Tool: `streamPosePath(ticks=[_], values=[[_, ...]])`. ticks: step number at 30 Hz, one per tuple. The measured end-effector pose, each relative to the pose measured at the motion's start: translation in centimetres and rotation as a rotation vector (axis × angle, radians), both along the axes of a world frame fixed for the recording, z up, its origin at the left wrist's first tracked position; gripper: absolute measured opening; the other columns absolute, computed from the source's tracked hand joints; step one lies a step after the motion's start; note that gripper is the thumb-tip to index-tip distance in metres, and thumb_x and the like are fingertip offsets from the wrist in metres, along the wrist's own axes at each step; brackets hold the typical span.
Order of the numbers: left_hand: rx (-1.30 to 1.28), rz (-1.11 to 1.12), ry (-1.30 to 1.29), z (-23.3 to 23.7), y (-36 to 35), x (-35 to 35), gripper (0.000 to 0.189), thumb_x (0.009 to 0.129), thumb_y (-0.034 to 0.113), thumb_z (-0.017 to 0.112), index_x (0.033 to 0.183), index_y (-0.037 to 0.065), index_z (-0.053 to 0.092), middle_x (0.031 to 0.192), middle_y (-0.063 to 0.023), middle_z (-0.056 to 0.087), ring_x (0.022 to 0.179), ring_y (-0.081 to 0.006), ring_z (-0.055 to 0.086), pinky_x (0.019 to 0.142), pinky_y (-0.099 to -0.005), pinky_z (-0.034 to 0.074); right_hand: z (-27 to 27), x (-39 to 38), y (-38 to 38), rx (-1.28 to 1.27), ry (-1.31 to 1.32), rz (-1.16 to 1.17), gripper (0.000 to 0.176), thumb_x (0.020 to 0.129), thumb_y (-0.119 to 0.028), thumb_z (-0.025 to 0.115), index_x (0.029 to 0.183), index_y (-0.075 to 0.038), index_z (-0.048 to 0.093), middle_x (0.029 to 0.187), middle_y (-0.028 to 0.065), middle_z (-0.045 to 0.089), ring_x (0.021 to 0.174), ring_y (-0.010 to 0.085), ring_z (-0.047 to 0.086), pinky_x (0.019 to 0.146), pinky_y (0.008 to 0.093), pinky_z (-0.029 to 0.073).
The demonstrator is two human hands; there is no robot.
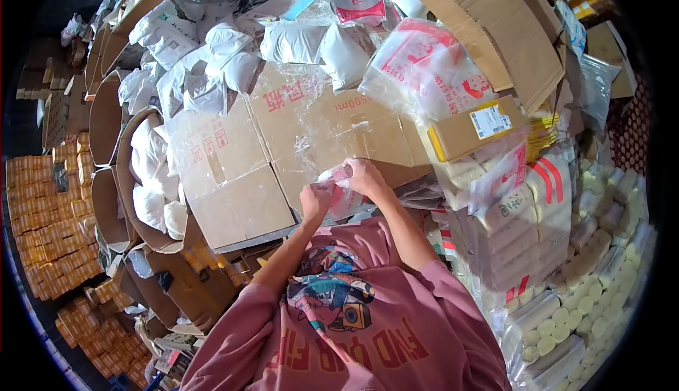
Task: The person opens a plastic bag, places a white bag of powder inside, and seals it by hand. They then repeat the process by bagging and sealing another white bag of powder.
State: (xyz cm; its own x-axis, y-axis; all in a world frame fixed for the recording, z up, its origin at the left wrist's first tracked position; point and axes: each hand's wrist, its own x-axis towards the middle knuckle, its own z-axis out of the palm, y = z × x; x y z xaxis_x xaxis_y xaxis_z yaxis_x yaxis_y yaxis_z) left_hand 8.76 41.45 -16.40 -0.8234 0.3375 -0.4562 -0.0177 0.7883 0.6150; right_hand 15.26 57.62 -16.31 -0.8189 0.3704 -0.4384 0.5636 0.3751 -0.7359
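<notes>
One clear plastic bag (pixel 343 205), thin, crinkled & shiny w/ red print, is btwn the two hands, its film bunched at the fingertips & its lower part hanging just under R hand, by the near edge of the cardboard.

L hand (pixel 316 198): fingers curled in almost to a fist, closed on the bag's left side. R hand (pixel 364 177): slightly farther fwd, back of hand up, fingers bent & pinching the film; thumb mostly hidden, can't tell exact pos. Forearms (pixel 291 246) bare, angled inward, wrists close, elbows wide, pink sleeves (pixel 442 288) pushed up.

Beyond both hands: cardboard sheet (pixel 346 133), flat, brown, creased, scuffed w/ white marks, red lettering. Well fwd of L hand: white pouches (pixel 290 43), soft, plump, pillow-like, loosely piled. Fwd-right of R hand: printed bags (pixel 424 62), glossy, clear w/ red. Right of R hand: yellow box (pixel 456 136), oblong, w/ white label. Farther right: wrapped packs (pixel 520 217), pale, blocky, film-covered, red stripes. Left of L hand: open carton (pixel 154 242), bulging walls, full of rounded white bundles (pixel 148 207).
</notes>
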Motion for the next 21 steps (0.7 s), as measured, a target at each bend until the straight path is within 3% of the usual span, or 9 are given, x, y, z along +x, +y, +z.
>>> streamPosePath(ticks=[4,7,10,13,16,19,21], values=[[0.022,-0.053,0.038,1.3,-0.2,0.0,0.035,0.078,0.032,0.069,0.079,-0.003,0.070,0.064,-0.0242,0.061,0.062,-0.0362,0.065,0.060,-0.0431,0.049,0.0,0.1,0.1,-0.004,0.003,-0.017,0.046,0.067,-0.032,0.076,0.101,-0.004,0.064,0.099,0.0194,0.068,0.093,0.0376,0.065,0.080,0.0446,0.051],[0.123,-0.115,0.004,0.1,-1.9,-0.1,0.034,0.079,0.031,0.067,0.081,-0.002,0.070,0.061,-0.0187,0.062,0.059,-0.0270,0.063,0.060,-0.0399,0.048,-0.2,0.0,0.1,-0.002,0.005,-0.009,0.046,0.067,-0.033,0.076,0.102,-0.005,0.064,0.099,0.0193,0.068,0.095,0.0373,0.065,0.080,0.0446,0.051],[0.108,-0.114,-0.115,0.5,-2.5,-0.3,0.031,0.078,0.028,0.063,0.083,-0.002,0.068,0.062,-0.0182,0.061,0.057,-0.0258,0.060,0.059,-0.0394,0.047,-0.2,-0.1,0.0,0.015,-0.014,0.013,0.048,0.068,-0.035,0.076,0.103,-0.004,0.064,0.100,0.0195,0.067,0.096,0.0373,0.064,0.081,0.0441,0.051],[0.047,-0.196,-0.076,-1.4,-2.2,-0.7,0.028,0.079,0.025,0.063,0.088,-0.001,0.069,0.070,-0.0197,0.064,0.065,-0.0306,0.064,0.064,-0.0422,0.049,0.1,-0.3,-0.1,0.017,-0.053,0.036,0.050,0.069,-0.036,0.077,0.104,-0.003,0.063,0.104,0.0199,0.066,0.098,0.0376,0.063,0.083,0.0429,0.050],[-0.034,-0.325,0.180,-0.6,-1.3,-0.8,0.025,0.080,0.021,0.062,0.095,0.003,0.070,0.089,-0.0221,0.067,0.086,-0.0355,0.065,0.077,-0.0448,0.050,-0.2,-0.8,-0.4,0.003,-0.070,0.042,0.049,0.069,-0.034,0.076,0.104,-0.003,0.064,0.103,0.0198,0.067,0.097,0.0369,0.063,0.083,0.0428,0.050],[0.085,-0.381,0.263,1.6,-1.0,-0.6,0.023,0.080,0.018,0.062,0.098,0.006,0.071,0.117,-0.0220,0.062,0.103,-0.0399,0.060,0.087,-0.0478,0.047,0.1,-1.0,-0.2,-0.013,-0.073,0.042,0.047,0.069,-0.031,0.076,0.104,-0.003,0.064,0.102,0.0199,0.067,0.097,0.0366,0.063,0.082,0.0428,0.050],[0.016,-0.381,0.348,1.5,-0.7,-0.2,0.023,0.080,0.016,0.063,0.100,0.009,0.072,0.122,-0.0199,0.059,0.103,-0.0396,0.058,0.085,-0.0475,0.046,0.7,-1.1,-0.1,-0.010,-0.072,0.047,0.046,0.069,-0.030,0.076,0.104,-0.003,0.064,0.102,0.0203,0.067,0.097,0.0367,0.063,0.082,0.0428,0.050]])
